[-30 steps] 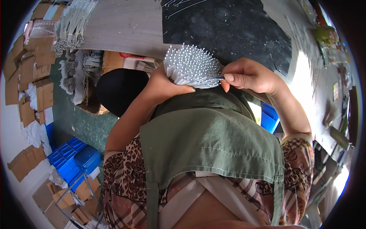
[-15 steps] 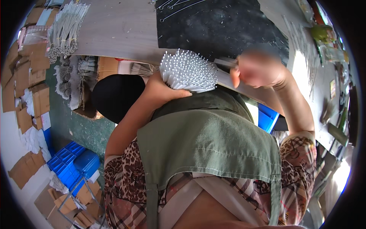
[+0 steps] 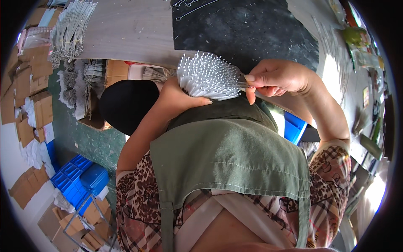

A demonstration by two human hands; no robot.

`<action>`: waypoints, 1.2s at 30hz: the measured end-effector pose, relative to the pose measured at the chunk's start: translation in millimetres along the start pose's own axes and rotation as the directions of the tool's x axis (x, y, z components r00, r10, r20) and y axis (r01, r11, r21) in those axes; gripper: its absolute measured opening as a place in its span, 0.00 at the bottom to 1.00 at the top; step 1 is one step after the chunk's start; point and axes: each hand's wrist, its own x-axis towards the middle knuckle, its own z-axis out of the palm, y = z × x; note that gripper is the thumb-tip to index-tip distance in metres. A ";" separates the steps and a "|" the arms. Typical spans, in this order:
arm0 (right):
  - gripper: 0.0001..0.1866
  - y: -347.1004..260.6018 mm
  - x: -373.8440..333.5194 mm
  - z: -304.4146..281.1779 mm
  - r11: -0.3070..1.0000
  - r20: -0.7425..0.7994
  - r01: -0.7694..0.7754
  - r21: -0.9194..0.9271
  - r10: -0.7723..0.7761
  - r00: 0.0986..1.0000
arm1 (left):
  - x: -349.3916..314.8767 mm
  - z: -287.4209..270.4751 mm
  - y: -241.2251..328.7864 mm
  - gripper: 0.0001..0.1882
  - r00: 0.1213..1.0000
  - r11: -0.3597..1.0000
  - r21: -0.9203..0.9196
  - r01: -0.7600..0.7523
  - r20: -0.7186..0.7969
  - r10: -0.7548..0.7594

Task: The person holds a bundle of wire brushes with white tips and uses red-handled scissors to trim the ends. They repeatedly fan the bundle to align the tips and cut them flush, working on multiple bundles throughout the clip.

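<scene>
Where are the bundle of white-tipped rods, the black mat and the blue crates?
bundle of white-tipped rods (image 3: 206, 75), head view, on the fanned tips.
black mat (image 3: 247, 29), head view, on its bare middle.
blue crates (image 3: 77, 180), head view, on the top crate.

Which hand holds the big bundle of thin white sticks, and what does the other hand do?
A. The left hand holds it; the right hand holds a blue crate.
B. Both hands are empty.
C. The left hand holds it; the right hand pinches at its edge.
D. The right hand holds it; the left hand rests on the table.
C: the left hand grips the bundle of white sticks, while the right hand pinches with its fingers at the bundle's right edge.
</scene>
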 end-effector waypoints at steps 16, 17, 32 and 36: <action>0.27 16.7 5.0 10.6 0.980 -0.065 0.111 0.164 -0.101 0.993 | -2.4 2.7 7.8 0.29 0.999 0.999 0.045 0.021 -0.028 -0.020; 0.27 13.4 2.5 12.3 0.981 -0.080 0.109 0.158 -0.097 0.992 | -2.8 2.7 8.5 0.29 0.999 0.998 0.060 0.027 -0.032 -0.025; 0.18 14.2 -24.5 35.6 0.932 -0.393 0.120 -0.343 -0.258 0.882 | -15.3 28.4 8.4 0.28 0.990 0.998 0.003 -0.062 -0.130 0.062; 0.18 10.7 -23.8 35.2 0.960 -0.374 0.052 -0.274 -0.156 0.914 | -16.2 30.5 6.9 0.28 0.985 0.996 0.050 -0.071 -0.151 0.078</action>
